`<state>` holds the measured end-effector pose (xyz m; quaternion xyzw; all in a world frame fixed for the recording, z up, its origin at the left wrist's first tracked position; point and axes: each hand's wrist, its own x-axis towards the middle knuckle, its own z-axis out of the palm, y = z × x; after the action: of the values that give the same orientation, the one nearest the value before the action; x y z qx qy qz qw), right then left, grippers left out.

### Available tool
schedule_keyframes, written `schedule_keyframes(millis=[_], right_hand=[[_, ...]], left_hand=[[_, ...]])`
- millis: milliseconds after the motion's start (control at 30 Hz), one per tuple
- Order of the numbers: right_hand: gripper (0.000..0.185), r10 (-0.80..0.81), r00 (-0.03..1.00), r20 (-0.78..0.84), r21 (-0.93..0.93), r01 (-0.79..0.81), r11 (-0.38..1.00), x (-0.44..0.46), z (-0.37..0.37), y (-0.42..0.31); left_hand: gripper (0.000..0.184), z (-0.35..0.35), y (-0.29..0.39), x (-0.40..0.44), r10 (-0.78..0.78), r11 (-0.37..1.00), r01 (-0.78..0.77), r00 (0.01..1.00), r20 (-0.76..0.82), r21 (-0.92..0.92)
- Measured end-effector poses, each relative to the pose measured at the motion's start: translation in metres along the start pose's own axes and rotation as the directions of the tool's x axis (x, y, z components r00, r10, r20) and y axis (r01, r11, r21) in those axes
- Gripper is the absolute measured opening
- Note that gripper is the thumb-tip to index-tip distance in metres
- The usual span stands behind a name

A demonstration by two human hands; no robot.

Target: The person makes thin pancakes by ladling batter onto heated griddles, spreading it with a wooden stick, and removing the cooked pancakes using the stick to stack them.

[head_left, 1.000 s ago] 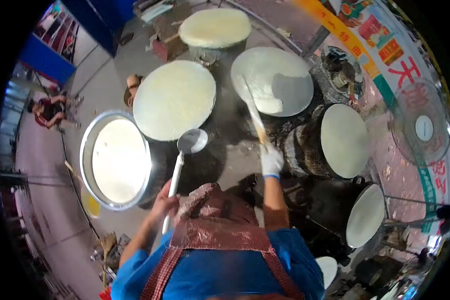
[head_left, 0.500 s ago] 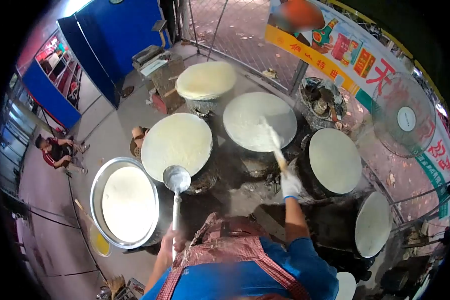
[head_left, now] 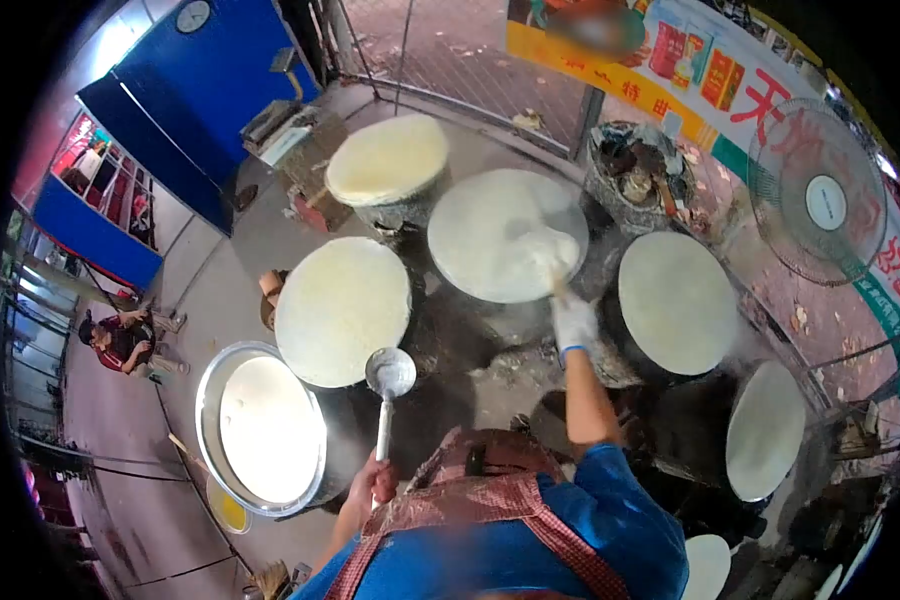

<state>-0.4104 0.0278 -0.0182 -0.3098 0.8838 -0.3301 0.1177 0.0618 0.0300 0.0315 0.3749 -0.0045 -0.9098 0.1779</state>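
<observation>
My left hand [head_left: 368, 482] is closed around the long handle of a metal ladle [head_left: 391, 372], whose bowl hangs by the edge of the near-left griddle [head_left: 342, 312]. In a white glove, my right hand [head_left: 574, 325] grips a wooden-handled spreader [head_left: 559, 284]. The spreader's head lies on the middle griddle [head_left: 480, 230], in a thick patch of white batter [head_left: 547, 250] near its right edge. Pale batter coats the near-left griddle too. To the left stands a large metal basin [head_left: 206, 392] of white batter.
Other round griddles carry pale sheets: back left [head_left: 390, 158], right [head_left: 676, 303] and lower right [head_left: 766, 430]. A bucket [head_left: 618, 190] with burnt matter stands behind. A wire fan [head_left: 826, 203] is at the right. A yellow-filled bowl [head_left: 228, 508] sits below the basin. One person [head_left: 125, 340] sits far left.
The spreader has moved toward the right edge of the middle griddle, and batter is gathered there. The ladle has shifted right, off the near-left griddle's surface. The camera view has shifted slightly.
</observation>
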Motion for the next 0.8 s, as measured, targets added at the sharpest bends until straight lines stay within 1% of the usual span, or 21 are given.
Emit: schedule_keyframes(millis=[33, 67, 100, 167, 200, 233, 267, 300, 333, 367, 400, 467, 500, 533, 567, 600, 633, 700, 733, 767, 800], right_hand=[[0.040, -0.127, 0.992, 0.009, -0.046, 0.128, 0.991, -0.011, 0.007, -0.015], [0.040, -0.083, 0.978, 0.189, -0.212, 0.123, 0.969, -0.028, 0.008, -0.020], [0.042, -0.255, 0.952, 0.169, -0.237, 0.290, 0.927, -0.049, 0.011, -0.004], [0.039, -0.243, 0.961, -0.130, -0.071, 0.235, 0.969, -0.055, 0.026, 0.068], [0.037, -0.139, 0.957, -0.256, 0.238, 0.202, 0.950, -0.025, 0.013, 0.068], [0.034, -0.002, 0.995, -0.104, 0.109, 0.013, 0.994, -0.004, -0.006, 0.060], [0.032, 0.135, 0.989, 0.053, -0.074, -0.131, 0.989, 0.017, -0.024, 0.052], [0.036, 0.010, 0.996, -0.093, 0.064, -0.004, 0.998, 0.037, -0.023, 0.040], [0.036, 0.064, 0.994, -0.086, 0.153, -0.051, 0.987, 0.054, -0.018, 0.023], [0.036, -0.011, 0.992, -0.130, 0.156, 0.031, 0.987, 0.048, -0.009, 0.013], [0.034, -0.089, 0.996, -0.017, -0.113, 0.087, 0.990, 0.022, -0.018, 0.005], [0.033, -0.167, 0.985, 0.046, -0.227, 0.173, 0.958, -0.026, -0.013, 0.052], [0.034, -0.158, 0.987, -0.015, -0.172, 0.153, 0.973, -0.027, -0.004, 0.079], [0.035, -0.065, 0.994, -0.088, -0.054, 0.060, 0.997, 0.000, 0.002, 0.096], [0.036, 0.073, 0.994, -0.080, 0.042, -0.070, 0.997, 0.034, 0.001, 0.099], [0.037, 0.146, 0.988, -0.050, 0.065, -0.143, 0.988, 0.073, -0.004, 0.086], [0.039, 0.079, 0.989, -0.129, 0.129, -0.062, 0.990, 0.113, -0.006, 0.068], [0.039, -0.003, 0.998, -0.067, 0.115, 0.010, 0.993, 0.197, 0.005, 0.059], [0.036, -0.013, 0.999, -0.044, 0.276, 0.025, 0.961, 0.205, -0.006, 0.049], [0.037, 0.097, 0.993, 0.066, 0.491, -0.117, 0.863, 0.177, -0.047, 0.016], [0.039, 0.197, 0.979, 0.051, 0.592, -0.188, 0.784, 0.162, -0.021, 0.036]], left_hand=[[0.045, -0.004, 0.003, 0.011, -0.039, 0.997, 0.038, 0.999, -0.010, -0.068], [0.039, -0.018, 0.006, 0.021, -0.080, 0.992, 0.078, 0.997, -0.009, -0.097], [0.042, -0.020, 0.008, 0.025, -0.078, 0.997, 0.076, 0.994, 0.072, 0.032], [0.046, -0.011, 0.007, 0.026, 0.028, 0.983, -0.005, 0.992, -0.125, 0.184], [0.048, -0.017, 0.007, 0.028, 0.033, 0.978, -0.038, 0.999, 0.026, 0.207], [0.046, 0.001, 0.005, 0.028, 0.001, 0.982, -0.015, 0.997, 0.076, 0.188], [0.034, -0.004, 0.006, 0.032, -0.040, 0.995, 0.040, 0.999, -0.001, 0.095], [0.022, -0.004, 0.004, 0.044, -0.088, 0.996, 0.088, 0.994, -0.065, -0.007], [0.009, 0.051, 0.002, 0.045, 0.015, 0.951, 0.064, 0.968, -0.250, 0.303], [0.011, 0.049, 0.000, 0.053, -0.083, 0.977, 0.129, 0.964, -0.251, 0.172], [0.009, 0.040, -0.003, 0.053, -0.078, 0.975, 0.120, 0.973, -0.217, 0.187], [0.015, 0.052, -0.003, 0.064, -0.056, 0.977, 0.084, 0.988, -0.145, 0.198], [0.023, 0.063, -0.007, 0.062, -0.044, 0.982, 0.068, 0.989, -0.138, 0.178], [0.037, 0.050, -0.008, 0.066, -0.077, 0.991, 0.083, 0.995, -0.058, 0.104], [0.040, 0.026, -0.010, 0.074, -0.135, 0.987, 0.130, 0.990, -0.049, -0.094], [0.039, 0.029, -0.011, 0.074, -0.132, 0.989, 0.129, 0.991, -0.033, -0.071], [0.038, 0.034, -0.014, 0.078, -0.129, 0.990, 0.129, 0.992, -0.008, -0.049], [0.036, 0.030, -0.022, 0.082, -0.127, 0.987, 0.124, 0.991, -0.027, -0.107], [0.034, 0.029, -0.019, 0.074, -0.124, 0.985, 0.117, 0.991, -0.049, -0.124], [0.039, 0.038, -0.023, 0.066, 0.027, 0.996, -0.022, 0.998, -0.063, 0.082], [0.045, 0.044, -0.021, 0.058, 0.068, 0.982, -0.052, 0.994, -0.082, 0.184]])
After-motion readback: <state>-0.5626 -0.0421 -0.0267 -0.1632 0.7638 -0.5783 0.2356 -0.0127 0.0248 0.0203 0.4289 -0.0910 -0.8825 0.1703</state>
